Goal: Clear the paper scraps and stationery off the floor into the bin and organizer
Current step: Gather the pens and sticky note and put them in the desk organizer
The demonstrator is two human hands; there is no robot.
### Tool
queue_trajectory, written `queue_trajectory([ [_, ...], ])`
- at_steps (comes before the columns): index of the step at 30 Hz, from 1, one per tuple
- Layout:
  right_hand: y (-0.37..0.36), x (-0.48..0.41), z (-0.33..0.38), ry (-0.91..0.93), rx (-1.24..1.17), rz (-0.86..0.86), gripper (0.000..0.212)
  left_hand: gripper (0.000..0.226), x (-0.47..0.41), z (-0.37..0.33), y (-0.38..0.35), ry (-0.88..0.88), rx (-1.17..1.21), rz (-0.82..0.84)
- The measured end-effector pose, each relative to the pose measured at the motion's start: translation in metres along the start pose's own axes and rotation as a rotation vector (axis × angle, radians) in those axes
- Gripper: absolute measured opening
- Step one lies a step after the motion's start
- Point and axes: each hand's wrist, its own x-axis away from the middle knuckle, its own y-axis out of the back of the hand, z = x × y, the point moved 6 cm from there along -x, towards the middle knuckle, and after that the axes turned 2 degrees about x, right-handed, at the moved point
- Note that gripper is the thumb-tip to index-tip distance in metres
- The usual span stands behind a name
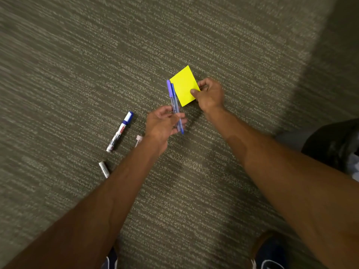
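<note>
My left hand (162, 124) grips two pens (173, 100) side by side, one with a purple cap and one blue, caps pointing away from me. My right hand (209, 94) pinches the near right corner of a yellow sticky-note pad (183, 85), which lies at or just above the carpet beside the pens. A blue-and-white marker (120, 132) lies on the carpet left of my left hand. A silver-white marker (104, 169) lies partly hidden under my left forearm. A small pale pink item (138, 140) peeks out by my left wrist.
Grey-green striped carpet (97, 65) covers the floor. A dark object (334, 144) sits at the right edge, next to a pale floor strip. My shoes (272, 257) show at the bottom. No bin or organizer is in view.
</note>
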Motion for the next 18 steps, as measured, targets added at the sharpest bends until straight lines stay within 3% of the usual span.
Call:
queue_trajectory([
  [5,0.022,0.040,0.023,-0.029,-0.189,0.090,0.035,0.023,0.030,-0.028,-0.005,-0.028,-0.045,-0.013],
  [9,0.054,0.082,0.052,-0.075,-0.303,0.136,0.029,0.016,0.067,-0.065,-0.012,-0.054,-0.048,0.005],
  [18,0.165,0.187,0.160,-0.067,-0.548,0.214,0.098,0.012,0.200,-0.165,-0.041,-0.072,-0.015,0.165],
])
